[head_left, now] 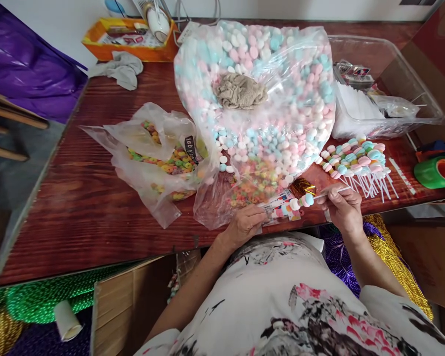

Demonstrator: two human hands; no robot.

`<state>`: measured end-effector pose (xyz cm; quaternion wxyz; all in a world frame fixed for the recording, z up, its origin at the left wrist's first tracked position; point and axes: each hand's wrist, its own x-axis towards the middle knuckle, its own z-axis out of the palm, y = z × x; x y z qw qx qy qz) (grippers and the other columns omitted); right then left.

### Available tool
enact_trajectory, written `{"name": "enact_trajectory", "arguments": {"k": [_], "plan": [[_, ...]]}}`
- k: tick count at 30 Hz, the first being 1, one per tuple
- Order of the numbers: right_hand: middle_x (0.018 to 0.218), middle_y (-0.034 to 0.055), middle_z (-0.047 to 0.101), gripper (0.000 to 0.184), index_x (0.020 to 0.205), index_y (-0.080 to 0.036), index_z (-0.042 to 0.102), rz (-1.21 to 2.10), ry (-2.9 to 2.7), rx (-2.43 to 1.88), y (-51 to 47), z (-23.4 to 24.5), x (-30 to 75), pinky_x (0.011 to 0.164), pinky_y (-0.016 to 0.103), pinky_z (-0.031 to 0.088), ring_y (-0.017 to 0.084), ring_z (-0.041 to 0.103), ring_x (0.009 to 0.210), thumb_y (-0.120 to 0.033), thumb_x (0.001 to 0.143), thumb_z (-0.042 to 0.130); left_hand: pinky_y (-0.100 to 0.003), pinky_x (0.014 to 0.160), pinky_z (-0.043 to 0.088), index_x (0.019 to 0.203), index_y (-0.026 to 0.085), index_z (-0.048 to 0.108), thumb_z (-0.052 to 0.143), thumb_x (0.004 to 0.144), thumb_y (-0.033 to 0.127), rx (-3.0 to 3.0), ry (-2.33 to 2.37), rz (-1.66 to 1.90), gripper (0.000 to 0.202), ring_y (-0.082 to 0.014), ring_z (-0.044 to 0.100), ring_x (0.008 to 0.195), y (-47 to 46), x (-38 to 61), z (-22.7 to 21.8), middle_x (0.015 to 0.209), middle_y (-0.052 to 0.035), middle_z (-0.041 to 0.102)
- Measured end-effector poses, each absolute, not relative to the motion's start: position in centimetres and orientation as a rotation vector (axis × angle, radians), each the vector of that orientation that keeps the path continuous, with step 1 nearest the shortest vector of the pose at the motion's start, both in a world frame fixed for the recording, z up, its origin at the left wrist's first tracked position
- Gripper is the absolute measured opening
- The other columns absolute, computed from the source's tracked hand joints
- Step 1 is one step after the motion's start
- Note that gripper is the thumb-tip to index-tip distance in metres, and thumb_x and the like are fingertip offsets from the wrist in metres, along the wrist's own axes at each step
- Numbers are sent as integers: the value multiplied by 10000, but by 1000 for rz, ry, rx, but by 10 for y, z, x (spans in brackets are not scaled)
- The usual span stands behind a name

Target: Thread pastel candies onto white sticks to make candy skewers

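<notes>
My right hand [344,206] is closed on the white stick of a marshmallow skewer [306,200], threaded with pastel marshmallows and pointing left. Pinched in my left hand [246,221] is the edge of a small clear printed packet [278,200] by the table's front edge. The skewer's far end meets or overlaps this packet; I cannot tell how far it is inside. More pastel pieces show along the packet's lower side. Just behind lies a bundle of shiny gold twist ties [303,187]. To the right, a pile of finished marshmallow skewers [356,157] rests with its sticks toward me.
A large clear bag of marshmallows [296,99] fills the table's middle, a crumpled brown cloth [241,91] on top. Left of it lies an opened bag of colourful rings [163,158]. A clear plastic bin [422,111], green tape roll [432,173] and orange box [129,52] stand around.
</notes>
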<state>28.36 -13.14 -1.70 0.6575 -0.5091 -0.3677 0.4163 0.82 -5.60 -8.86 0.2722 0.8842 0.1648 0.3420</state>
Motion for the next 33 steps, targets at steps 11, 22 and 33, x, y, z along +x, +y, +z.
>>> {"name": "enact_trajectory", "arguments": {"k": [11,22,33], "plan": [[733,37,722,146,799,-224,762,1004,-959,-1035,-145,-38,263,510,292,512,147,600,576,-338,862,695,-281,723,580,937,177,734,641,913,203,2174,477,1006,100,-163,698,794,-56,10,-88,840,-68,750],[701,29,711,157,781,-233,762,961,-834,-1025,-148,-44,256,489,284,467,141,578,544,-370,844,716,-270,747,599,874,164,732,672,898,242,1973,599,1029,101,-154,728,795,-58,9,-81,843,-63,761],[665,40,716,149,857,-251,787,1052,-1084,-895,-139,-35,278,636,383,534,198,631,615,-366,858,691,-275,753,586,831,163,711,651,913,272,1818,666,1020,149,-153,721,784,-58,5,-84,863,-60,762]]}}
